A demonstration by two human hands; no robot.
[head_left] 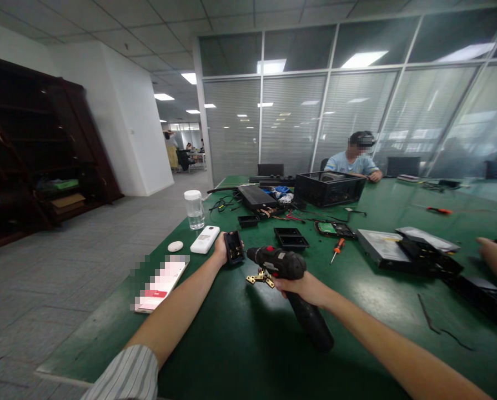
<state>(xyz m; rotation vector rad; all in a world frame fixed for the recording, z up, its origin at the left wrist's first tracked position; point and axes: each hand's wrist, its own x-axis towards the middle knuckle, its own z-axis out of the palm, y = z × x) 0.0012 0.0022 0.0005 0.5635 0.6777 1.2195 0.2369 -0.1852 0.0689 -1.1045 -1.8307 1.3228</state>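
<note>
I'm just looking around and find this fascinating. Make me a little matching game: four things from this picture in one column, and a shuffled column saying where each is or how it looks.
Things
1. Drill
2. Small black case
3. Cup
4. Nearer screwdriver

Places and looks
A. Standing upright, with a white lid
B. In the right hand
C. Lying loose, with an orange handle
D. In the left hand

Right pairs: 1-B, 2-D, 3-A, 4-C
</note>
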